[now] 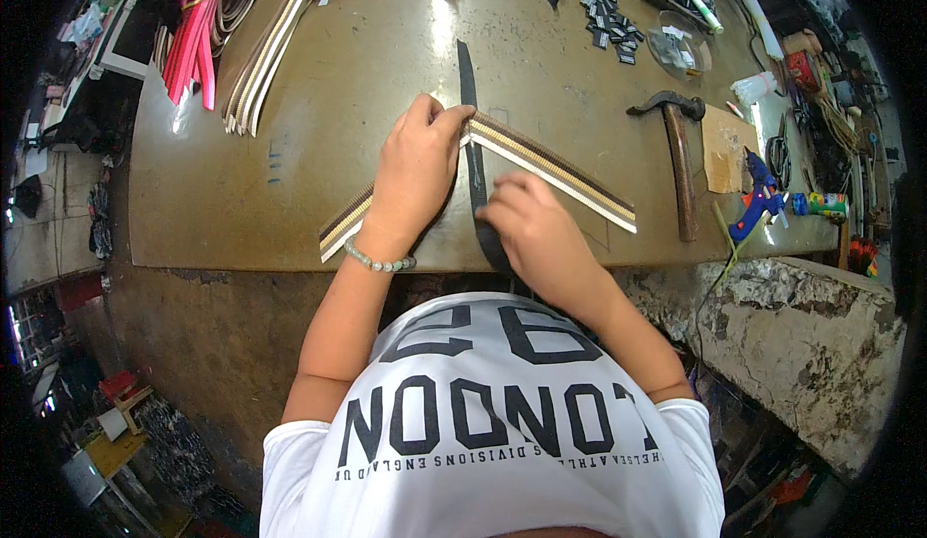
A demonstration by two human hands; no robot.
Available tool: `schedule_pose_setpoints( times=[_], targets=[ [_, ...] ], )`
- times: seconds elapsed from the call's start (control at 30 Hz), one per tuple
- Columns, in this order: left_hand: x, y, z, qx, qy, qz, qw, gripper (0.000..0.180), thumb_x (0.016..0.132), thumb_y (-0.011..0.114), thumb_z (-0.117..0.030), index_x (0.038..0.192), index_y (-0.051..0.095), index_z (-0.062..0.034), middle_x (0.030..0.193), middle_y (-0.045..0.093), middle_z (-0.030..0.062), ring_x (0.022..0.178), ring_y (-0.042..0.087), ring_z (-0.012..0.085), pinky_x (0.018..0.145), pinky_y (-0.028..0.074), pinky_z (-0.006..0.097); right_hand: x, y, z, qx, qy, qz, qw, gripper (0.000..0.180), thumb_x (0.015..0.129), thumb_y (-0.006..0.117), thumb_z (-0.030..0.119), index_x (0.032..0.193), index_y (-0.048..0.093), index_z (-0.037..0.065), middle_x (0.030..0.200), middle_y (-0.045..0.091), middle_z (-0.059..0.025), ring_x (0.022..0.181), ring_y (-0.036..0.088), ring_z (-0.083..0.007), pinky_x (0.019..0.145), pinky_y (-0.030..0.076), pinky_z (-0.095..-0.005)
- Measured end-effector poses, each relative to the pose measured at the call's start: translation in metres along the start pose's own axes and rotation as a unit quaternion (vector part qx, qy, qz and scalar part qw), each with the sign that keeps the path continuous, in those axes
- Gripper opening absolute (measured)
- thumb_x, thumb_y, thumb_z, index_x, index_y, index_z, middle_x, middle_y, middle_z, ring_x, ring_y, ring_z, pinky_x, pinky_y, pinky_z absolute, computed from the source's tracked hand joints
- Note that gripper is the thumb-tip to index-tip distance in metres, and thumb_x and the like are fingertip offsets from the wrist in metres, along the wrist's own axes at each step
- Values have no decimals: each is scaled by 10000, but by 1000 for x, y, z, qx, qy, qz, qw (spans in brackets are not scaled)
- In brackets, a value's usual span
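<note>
A brown, tan and white striped strap (560, 167), bent into a wide V, lies on the table in front of me. At its peak it crosses a narrow black strap (467, 72) that runs toward me and over the table's near edge. My left hand (413, 166), with a beaded bracelet on the wrist, is closed in a pinch on the striped strap's bend, and covers part of its left arm. My right hand (543, 237) has its fingers curled at the lower length of the black strap; its fingertips are partly hidden.
Bundled striped straps (273, 43) and pink straps (196, 45) lie at the far left of the table (377, 50). Toward the right are small black tags (610, 28), a clear round container (676, 47), a hammer (682, 156), a cardboard piece (726, 142) and a blue glue gun (758, 198).
</note>
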State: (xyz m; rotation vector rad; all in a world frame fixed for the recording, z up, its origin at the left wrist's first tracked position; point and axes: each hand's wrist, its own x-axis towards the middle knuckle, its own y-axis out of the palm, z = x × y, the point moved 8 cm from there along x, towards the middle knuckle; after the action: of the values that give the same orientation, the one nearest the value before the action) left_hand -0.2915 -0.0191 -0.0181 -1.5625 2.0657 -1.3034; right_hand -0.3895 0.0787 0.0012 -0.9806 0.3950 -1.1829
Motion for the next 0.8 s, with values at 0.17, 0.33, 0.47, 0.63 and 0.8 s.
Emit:
schedule_pose_setpoints(
  times=[0.17, 0.33, 0.47, 0.63, 0.8],
  targets=[
    [4, -11, -1, -60, -4, -42, 997, 329, 893, 649, -14, 1211, 597, -78, 959, 589, 130, 720, 625, 228, 645, 529, 332, -80, -96, -52, -65, 239, -184, 951, 280, 701, 839, 184, 857, 653, 45, 1038, 623, -120, 1074, 578, -281, 950, 444, -392],
    [-6, -30, -1, -109, -31, -72, 991, 244, 922, 625, -38, 1166, 621, -55, 1024, 581, 131, 767, 616, 227, 672, 512, 349, -238, -202, -175, -228, 468, -561, 643, 523, 782, 852, 375, 985, 535, 12, 1149, 491, -143, 952, 533, -225, 841, 483, -366],
    [-20, -28, -6, -46, 10, -35, 998, 183, 902, 632, -41, 1084, 653, -42, 1001, 580, 134, 837, 601, 295, 764, 498, 406, -246, -200, -239, -13, 459, -536, 708, 505, 843, 791, 395, 1054, 542, 9, 1108, 606, -151, 842, 627, -185, 690, 532, -323],
    [-24, -20, 1, -33, 23, -31, 999, 198, 865, 650, -28, 1058, 681, -61, 958, 583, 114, 894, 575, 303, 790, 485, 401, -124, -196, -167, 43, 355, -407, 841, 365, 942, 685, 329, 1118, 560, 35, 915, 704, -104, 701, 671, -140, 576, 534, -262],
    [-17, -14, 5, -34, 28, -19, 999, 188, 860, 660, -27, 1039, 702, -67, 942, 585, 114, 891, 589, 296, 794, 488, 392, 6, -93, -92, 254, 228, -76, 937, 404, 904, 728, 300, 1148, 561, 24, 829, 658, -54, 697, 633, -109, 626, 505, -259]
  ],
)
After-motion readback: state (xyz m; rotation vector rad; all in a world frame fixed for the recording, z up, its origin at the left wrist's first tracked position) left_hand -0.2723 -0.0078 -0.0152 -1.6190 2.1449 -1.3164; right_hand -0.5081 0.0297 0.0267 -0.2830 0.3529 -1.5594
